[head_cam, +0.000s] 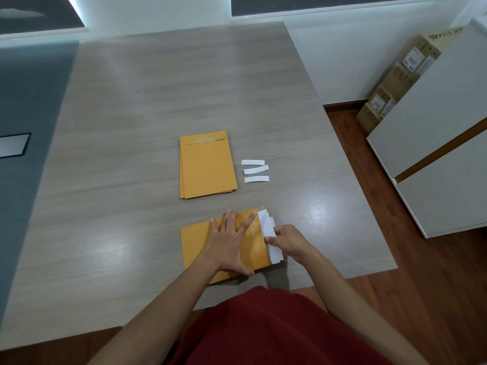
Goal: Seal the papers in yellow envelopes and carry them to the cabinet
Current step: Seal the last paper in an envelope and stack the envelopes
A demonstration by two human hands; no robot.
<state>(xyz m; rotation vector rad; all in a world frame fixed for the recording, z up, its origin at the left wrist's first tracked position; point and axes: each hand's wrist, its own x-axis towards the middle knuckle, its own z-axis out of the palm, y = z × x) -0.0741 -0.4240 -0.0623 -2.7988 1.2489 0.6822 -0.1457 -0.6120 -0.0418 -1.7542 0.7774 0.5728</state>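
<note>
A yellow envelope (196, 245) lies sideways near the front edge of the grey wooden table (131, 127). My left hand (232, 242) presses flat on it with fingers spread. White papers (269, 230) stick out of the envelope's right end. My right hand (286, 242) pinches these papers at their edge. Farther back, a stack of yellow envelopes (207, 165) lies flat, flaps at the far end. Three white paper strips (255, 171) lie just right of that stack.
A white cabinet (434, 143) stands to the right on the wooden floor. Cardboard boxes (395, 80) are stacked behind it against the wall. A dark panel with a pale rectangular plate (13, 144) runs along the table's left side.
</note>
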